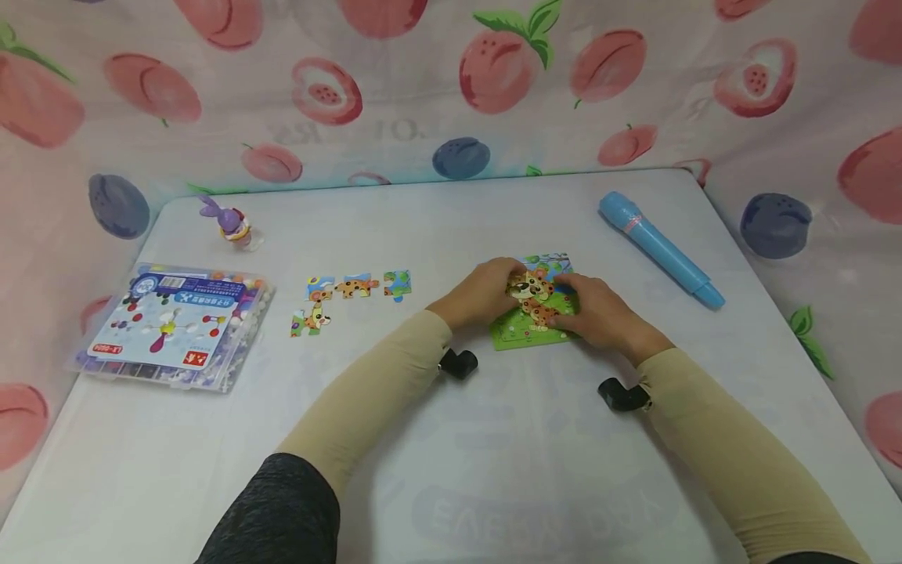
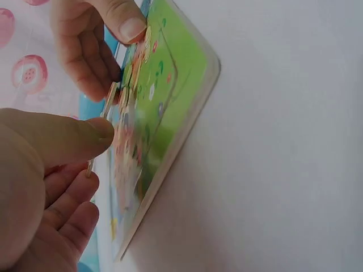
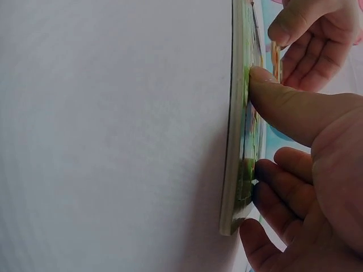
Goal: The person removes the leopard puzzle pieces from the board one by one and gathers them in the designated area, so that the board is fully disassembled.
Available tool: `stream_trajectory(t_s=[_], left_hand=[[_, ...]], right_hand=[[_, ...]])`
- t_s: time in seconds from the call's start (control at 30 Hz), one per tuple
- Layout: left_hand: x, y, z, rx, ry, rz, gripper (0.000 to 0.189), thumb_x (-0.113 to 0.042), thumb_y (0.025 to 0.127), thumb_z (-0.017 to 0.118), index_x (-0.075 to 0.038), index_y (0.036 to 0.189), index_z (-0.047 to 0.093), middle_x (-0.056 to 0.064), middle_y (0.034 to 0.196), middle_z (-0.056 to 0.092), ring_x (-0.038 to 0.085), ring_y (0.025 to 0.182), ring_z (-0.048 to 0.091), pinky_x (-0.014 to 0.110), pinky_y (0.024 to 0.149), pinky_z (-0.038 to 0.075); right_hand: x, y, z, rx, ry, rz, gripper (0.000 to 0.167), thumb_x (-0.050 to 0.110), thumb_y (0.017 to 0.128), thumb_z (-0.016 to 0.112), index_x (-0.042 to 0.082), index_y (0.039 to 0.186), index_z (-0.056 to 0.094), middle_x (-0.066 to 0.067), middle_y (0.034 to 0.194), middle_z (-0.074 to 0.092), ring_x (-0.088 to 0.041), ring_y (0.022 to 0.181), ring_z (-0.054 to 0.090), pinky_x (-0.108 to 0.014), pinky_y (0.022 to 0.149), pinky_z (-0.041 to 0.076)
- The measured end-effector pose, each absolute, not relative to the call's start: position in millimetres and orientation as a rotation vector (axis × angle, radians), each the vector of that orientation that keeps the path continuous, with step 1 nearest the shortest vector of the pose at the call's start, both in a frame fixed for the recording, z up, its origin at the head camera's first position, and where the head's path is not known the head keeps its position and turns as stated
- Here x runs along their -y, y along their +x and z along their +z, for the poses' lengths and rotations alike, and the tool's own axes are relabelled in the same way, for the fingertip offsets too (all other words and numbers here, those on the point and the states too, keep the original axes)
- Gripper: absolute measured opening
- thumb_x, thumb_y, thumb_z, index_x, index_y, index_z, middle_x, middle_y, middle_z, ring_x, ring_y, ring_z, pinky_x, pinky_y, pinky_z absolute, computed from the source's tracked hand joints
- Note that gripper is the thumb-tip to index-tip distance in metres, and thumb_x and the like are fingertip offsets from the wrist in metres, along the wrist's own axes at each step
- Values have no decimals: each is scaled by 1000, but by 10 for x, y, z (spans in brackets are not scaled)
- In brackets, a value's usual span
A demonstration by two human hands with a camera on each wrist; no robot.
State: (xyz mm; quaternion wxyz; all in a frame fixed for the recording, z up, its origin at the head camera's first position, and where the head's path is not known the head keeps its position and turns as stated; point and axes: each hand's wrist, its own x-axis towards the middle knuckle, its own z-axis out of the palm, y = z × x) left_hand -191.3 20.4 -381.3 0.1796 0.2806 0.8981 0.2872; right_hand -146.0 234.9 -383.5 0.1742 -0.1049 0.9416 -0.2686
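Observation:
A green puzzle board with a spotted cartoon animal lies on the table. My left hand pinches a thin puzzle piece between thumb and fingers, held slightly above the board's left part. At the board's right side is my right hand. Its thumb presses on the board's face while its curled fingers hold along the edge. Part of the picture is hidden under both hands. Several loose puzzle pieces lie left of my left hand, printed with spotted animal parts.
A clear plastic case with a molecule-picture label sits at the left. Behind it stands a small purple-topped figurine. A blue microphone-shaped tube lies at the back right. Fruit-patterned cloth hangs behind the white table.

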Motion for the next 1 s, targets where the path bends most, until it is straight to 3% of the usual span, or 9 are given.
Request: stream_trajectory(t_s=[0.27,1.0], left_hand=[[-47,-1878,-3739,-2516,756,906,51,-2,93,65,-1,141,50,9,141,53,21,130,48,30,108,39],[619,-1659,-3640,-2599,642,907,50,-8,94,69,-3,140,52,9,138,57,25,132,48,37,110,38]], right_hand=[[-2337,-1468,-3826,-2659,-274,-744,75,26,94,72,-5,151,34,-28,152,35,-46,141,28,-59,114,22],[-2324,-1471,-3850,-2657,-226,-737,74,23,94,71,-5,151,33,-30,152,34,-47,142,26,-60,114,22]])
